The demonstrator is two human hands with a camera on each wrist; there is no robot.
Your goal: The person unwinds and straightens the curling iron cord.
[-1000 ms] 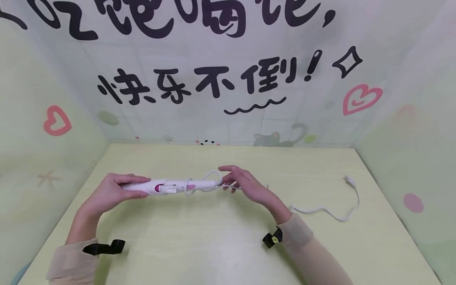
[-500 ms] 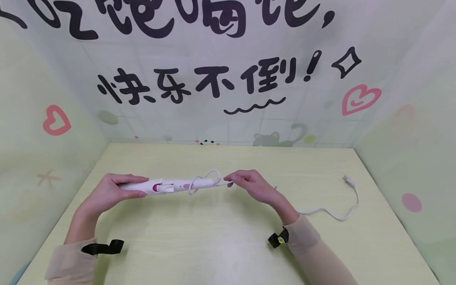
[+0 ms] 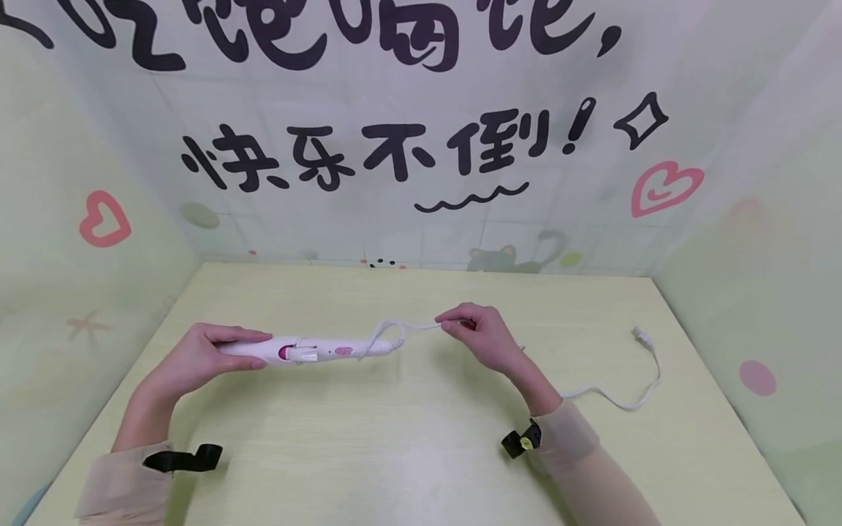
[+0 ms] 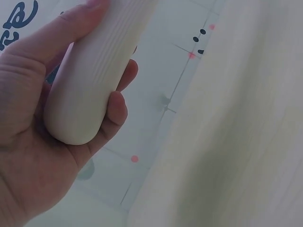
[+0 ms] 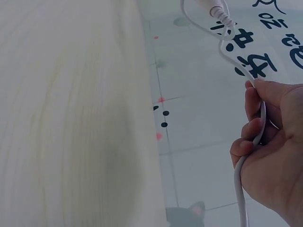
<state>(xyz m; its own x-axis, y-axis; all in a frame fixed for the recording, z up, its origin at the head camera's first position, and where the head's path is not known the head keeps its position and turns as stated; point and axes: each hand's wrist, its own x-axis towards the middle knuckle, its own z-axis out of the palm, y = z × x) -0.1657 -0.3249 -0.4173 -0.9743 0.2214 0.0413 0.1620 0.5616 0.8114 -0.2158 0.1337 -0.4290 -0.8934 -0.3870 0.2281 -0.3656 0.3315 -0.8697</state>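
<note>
A white curling iron (image 3: 263, 352) with a pink button and a small thumb lever is held level above the table. My left hand (image 3: 187, 358) grips its thick rounded end, thumb on one side and fingers on the other; the left wrist view shows the ribbed end (image 4: 90, 90) against the palm. From the narrow end leaves a white cord (image 3: 417, 326), which loops near that end. My right hand (image 3: 483, 336) pinches the cord between thumb and fingertips. In the right wrist view the cord (image 5: 239, 189) runs on across the palm and hangs below the hand.
On the right of the pale wooden table (image 3: 395, 453) lies the rest of the cord, curving to a white plug (image 3: 643, 336). A printed wall (image 3: 434, 234) with black lettering closes off the back, and walls stand at both sides.
My right hand has pinched the cord and drawn it to the right and slightly up. The cord loop has slid along the handle toward its narrow end. The left hand keeps its grip.
</note>
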